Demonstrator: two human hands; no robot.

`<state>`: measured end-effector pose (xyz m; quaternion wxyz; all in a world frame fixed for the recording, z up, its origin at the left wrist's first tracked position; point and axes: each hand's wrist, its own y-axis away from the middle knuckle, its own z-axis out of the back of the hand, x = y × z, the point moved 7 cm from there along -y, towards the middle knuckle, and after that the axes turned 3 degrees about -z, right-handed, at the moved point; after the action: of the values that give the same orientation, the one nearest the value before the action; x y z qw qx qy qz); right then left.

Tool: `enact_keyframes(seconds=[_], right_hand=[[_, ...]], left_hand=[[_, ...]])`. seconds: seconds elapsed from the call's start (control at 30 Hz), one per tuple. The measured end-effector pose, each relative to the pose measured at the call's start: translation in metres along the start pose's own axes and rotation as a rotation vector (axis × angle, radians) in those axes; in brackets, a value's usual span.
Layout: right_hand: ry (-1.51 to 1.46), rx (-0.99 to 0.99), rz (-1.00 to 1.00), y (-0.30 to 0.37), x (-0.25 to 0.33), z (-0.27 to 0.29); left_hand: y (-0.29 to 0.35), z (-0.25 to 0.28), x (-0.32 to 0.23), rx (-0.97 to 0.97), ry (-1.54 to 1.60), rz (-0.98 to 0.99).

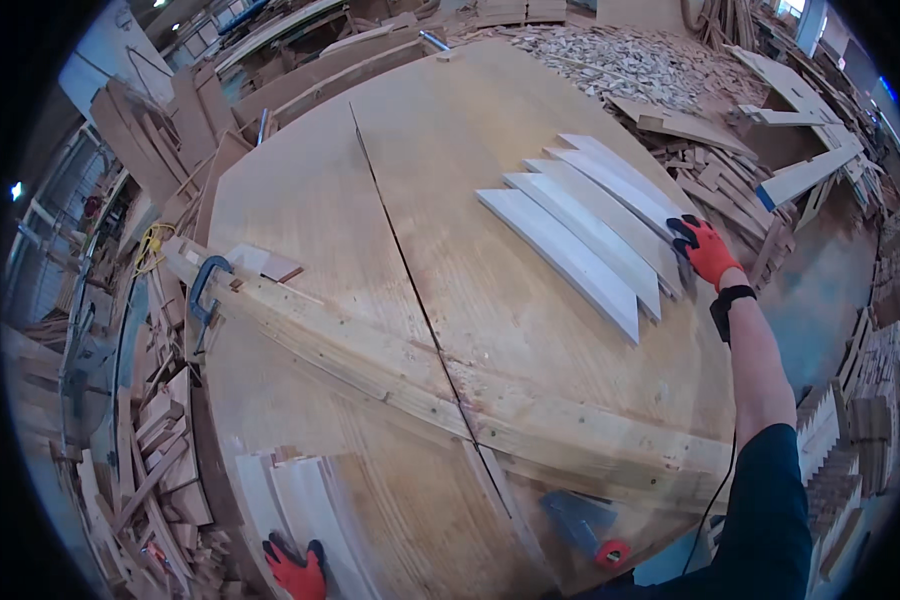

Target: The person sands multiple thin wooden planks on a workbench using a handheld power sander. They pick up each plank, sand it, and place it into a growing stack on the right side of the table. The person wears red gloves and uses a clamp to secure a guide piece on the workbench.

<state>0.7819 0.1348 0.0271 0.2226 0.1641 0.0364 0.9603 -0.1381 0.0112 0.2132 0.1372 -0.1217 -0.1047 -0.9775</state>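
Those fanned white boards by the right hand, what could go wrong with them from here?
The white boards overlap loosely, so the gloved right hand at their ends might knock the fan askew. They lie near the table edge above a scrap pile, so one could slide off. Their thin edges could also pinch fingers.

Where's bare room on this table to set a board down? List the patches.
Free: the table top left of the saw slot, above the clamped fence beam; also between beam and fanned white strips. Crowded: strips by the right hand, stack at the left hand.
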Motion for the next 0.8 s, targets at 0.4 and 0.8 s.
enact_keyframes(seconds=[0.4, 0.8], right_hand=[[0.090, -0.328, 0.231, 0.024, 0.088, 0.029], [-0.420, -0.023, 0.795, 0.171, 0.334, 0.068]], left_hand=[[-0.003, -0.003, 0.020, -0.145, 0.683, 0.120], [-0.047, 0.144, -0.086, -0.265, -0.082, -0.420]])
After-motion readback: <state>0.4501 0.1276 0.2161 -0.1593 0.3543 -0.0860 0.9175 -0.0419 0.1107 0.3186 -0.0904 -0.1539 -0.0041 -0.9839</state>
